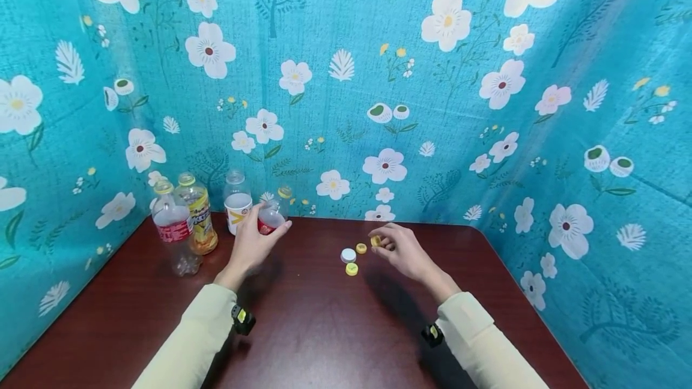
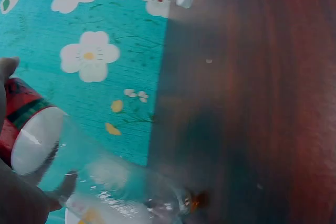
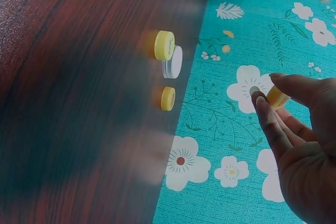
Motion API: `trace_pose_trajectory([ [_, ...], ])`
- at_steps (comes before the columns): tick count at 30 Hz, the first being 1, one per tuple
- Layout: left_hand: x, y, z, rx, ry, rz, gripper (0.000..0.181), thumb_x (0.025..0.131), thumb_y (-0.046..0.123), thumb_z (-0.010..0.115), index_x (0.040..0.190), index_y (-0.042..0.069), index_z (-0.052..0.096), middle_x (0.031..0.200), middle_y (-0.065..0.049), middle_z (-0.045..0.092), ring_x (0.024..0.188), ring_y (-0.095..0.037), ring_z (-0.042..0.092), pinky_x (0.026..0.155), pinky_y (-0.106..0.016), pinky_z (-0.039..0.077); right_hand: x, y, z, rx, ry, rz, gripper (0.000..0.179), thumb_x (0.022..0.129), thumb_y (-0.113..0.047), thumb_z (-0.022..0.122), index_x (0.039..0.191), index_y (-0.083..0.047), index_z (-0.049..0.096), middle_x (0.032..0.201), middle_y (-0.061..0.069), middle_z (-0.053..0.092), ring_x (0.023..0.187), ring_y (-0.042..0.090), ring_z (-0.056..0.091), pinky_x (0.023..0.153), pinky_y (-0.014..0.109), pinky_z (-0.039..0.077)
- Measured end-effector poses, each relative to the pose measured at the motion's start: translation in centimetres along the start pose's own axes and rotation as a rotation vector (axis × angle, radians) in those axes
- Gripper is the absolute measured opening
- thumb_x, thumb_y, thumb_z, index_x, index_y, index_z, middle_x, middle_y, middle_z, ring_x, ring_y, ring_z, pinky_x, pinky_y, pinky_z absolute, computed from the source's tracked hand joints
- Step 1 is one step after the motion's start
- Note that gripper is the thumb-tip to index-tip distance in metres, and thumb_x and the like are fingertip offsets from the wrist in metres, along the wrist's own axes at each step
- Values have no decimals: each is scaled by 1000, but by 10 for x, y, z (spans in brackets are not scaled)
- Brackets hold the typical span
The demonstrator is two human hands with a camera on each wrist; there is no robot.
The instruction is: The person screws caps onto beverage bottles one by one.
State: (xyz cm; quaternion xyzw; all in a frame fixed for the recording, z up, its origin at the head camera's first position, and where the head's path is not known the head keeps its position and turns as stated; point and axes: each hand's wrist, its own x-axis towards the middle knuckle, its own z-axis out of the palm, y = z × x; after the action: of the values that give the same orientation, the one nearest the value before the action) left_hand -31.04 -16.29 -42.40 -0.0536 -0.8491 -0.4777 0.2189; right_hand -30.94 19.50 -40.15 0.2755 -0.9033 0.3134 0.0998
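Observation:
My left hand (image 1: 253, 245) grips a clear plastic bottle (image 1: 273, 216) with a red label, fingers and thumb around its body. Part of the bottle is hidden behind the hand. In the left wrist view, the bottle (image 2: 100, 161) reaches down to an orange-brown ring at its neck. On the right, my other hand (image 1: 404, 250) pinches a yellow bottle cap (image 3: 277, 97) between thumb and fingers, above the table. Beside this hand lie a small yellow cap (image 1: 361, 248), a white cap (image 1: 348, 255) and a lighter yellow cap (image 1: 352, 269).
Uncapped bottles stand at the back left of the dark table (image 1: 313, 329): one with a red label (image 1: 174, 230), one with a yellow label (image 1: 199, 215) and one with a white label (image 1: 238, 206). A blue flowered cloth (image 1: 335, 107) hangs along the table's back and sides.

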Motion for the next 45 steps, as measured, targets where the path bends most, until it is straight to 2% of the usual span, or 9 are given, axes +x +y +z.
trace_pose_trajectory([
  [3, -5, 0, 1, 7, -23, -18, 78, 87, 46, 80, 147, 11, 45, 139, -18, 56, 122, -35, 55, 99, -55, 52, -1, 0, -1, 0, -1, -4, 25, 92, -10, 77, 116, -8, 74, 107, 4, 67, 87, 14, 68, 76, 26, 58],
  [12, -1, 11, 4, 14, -28, 22, 73, 87, 40, 81, 145, 11, 46, 136, -19, 58, 119, -36, 58, 97, -54, 53, -3, 1, -12, -2, 26, 1, 25, 91, -10, 78, 116, -9, 75, 103, 2, 66, 86, 14, 68, 75, 25, 58],
  [21, -1, 18, 14, 22, -55, 36, 79, 85, 52, 80, 146, 14, 48, 152, -16, 49, 132, -35, 50, 99, -56, 52, -4, -3, -21, 15, 35, -1, 26, 90, -11, 79, 115, -9, 75, 103, 2, 67, 87, 16, 68, 78, 30, 60],
  [31, -8, 25, 29, 1, -80, 68, 78, 84, 48, 83, 145, 11, 50, 143, -15, 56, 125, -34, 55, 101, -53, 52, -6, -2, -21, 30, 14, -17, 25, 90, -10, 79, 115, -8, 74, 102, 3, 68, 87, 14, 68, 76, 27, 59],
  [38, -11, 24, 36, -2, -72, 94, 80, 83, 49, 84, 148, 16, 49, 149, -12, 53, 131, -34, 53, 103, -54, 50, -8, -4, -20, 35, 10, -4, 25, 91, -13, 79, 115, -9, 74, 101, 2, 70, 86, 13, 69, 76, 27, 60],
  [45, -11, 24, 39, 20, -86, 102, 76, 81, 50, 85, 138, 11, 55, 131, -12, 63, 116, -31, 60, 97, -49, 55, -9, -5, -21, 33, 23, -6, 24, 91, -13, 79, 114, -8, 74, 101, 3, 70, 88, 16, 70, 78, 34, 61],
])
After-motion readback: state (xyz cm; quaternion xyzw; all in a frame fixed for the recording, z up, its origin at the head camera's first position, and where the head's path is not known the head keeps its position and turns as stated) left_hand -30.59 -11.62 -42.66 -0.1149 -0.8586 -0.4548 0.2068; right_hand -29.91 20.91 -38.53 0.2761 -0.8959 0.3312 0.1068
